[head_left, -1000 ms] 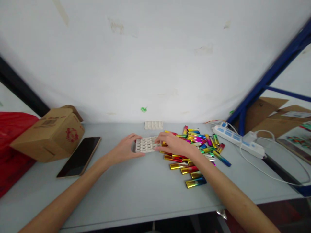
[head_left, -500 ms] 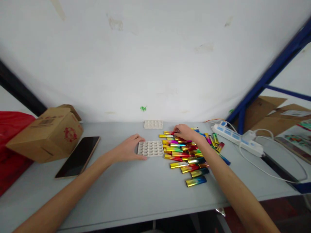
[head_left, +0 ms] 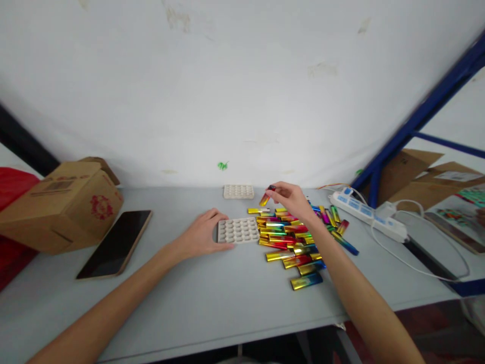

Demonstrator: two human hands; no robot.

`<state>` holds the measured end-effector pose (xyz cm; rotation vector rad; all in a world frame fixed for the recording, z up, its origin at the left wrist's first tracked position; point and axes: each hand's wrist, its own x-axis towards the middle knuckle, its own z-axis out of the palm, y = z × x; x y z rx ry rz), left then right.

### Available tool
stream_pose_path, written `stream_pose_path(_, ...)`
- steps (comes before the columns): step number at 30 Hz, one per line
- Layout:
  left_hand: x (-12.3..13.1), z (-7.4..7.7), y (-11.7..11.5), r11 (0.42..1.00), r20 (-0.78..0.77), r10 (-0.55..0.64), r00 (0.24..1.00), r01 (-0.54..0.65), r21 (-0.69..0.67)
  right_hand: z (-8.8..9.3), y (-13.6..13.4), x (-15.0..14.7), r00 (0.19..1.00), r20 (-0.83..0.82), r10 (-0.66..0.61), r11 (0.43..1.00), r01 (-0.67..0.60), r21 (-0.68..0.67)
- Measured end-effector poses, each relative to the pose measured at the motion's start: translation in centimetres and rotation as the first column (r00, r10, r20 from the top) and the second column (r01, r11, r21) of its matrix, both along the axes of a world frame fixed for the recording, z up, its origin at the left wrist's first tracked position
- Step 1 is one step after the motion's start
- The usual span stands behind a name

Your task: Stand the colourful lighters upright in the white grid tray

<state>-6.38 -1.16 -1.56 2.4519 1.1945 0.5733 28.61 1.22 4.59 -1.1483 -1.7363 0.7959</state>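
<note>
My left hand (head_left: 202, 235) grips the left end of a white tray (head_left: 238, 230) with rows of small hollows, thumb along the near edge and fingers at the far edge. Between the fingertips of my right hand (head_left: 293, 199) is a gold-and-red metallic lighter (head_left: 264, 198), tilted and raised above the table. Below that hand spreads a pile of similar shiny lighters (head_left: 284, 239) in gold, red, green and blue. The pile's left side lies close to the tray. My right forearm covers part of it.
A second white tray (head_left: 238, 191) lies near the wall. On the left are a phone-like black slab (head_left: 115, 245), a cardboard box (head_left: 62, 202) and a red bag (head_left: 15, 187). A white power strip (head_left: 369, 216) with cables is at right, beside a blue frame (head_left: 394, 151).
My right hand has lifted a gold-and-red lighter off the pile and raised it slightly. My left hand stays on the tray, which has shifted slightly right towards the pile.
</note>
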Motion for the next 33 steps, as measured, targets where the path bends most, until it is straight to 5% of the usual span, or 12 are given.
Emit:
stream_pose_path(4, 0.2, 0.0, -0.5, 1.0, 0.023, 0.018, 1.0, -0.018, -0.017, 0.0, -1.7, -3.2, 0.959, -0.281, 0.041, 0.993, -0.07, -0.094)
stream_pose_path(9, 0.3, 0.0, -1.1, 0.999, 0.038, -0.006, 0.999, 0.008, -0.035, -0.7, -4.2, -5.6, 0.86, -0.453, 0.233, 0.864, -0.397, -0.309)
stream_pose_path(14, 0.2, 0.0, -1.2, 0.999, 0.04, -0.007, 0.999, 0.009, -0.045, -1.7, -4.3, -7.0, 0.954, -0.279, 0.113, 0.927, -0.202, -0.317)
stream_pose_path(17, 0.1, 0.0, -1.2, 0.999, 0.036, -0.013, 0.999, 0.014, -0.039, -2.2, -4.1, -7.8, 0.997, -0.077, -0.008, 0.988, -0.004, -0.156)
stream_pose_path(21, 0.0, 0.1, -1.1, 1.0, -0.003, -0.018, 1.0, 0.018, -0.015, -2.5, -4.3, -8.2, 0.988, 0.073, -0.14, 0.99, 0.14, -0.008)
stream_pose_path(33, -2.0, 0.6, -0.1, 1.0, -0.041, -0.016, 0.999, 0.016, 0.0, -2.9, -4.6, -8.3, 0.979, 0.138, -0.149, 0.988, 0.154, -0.025)
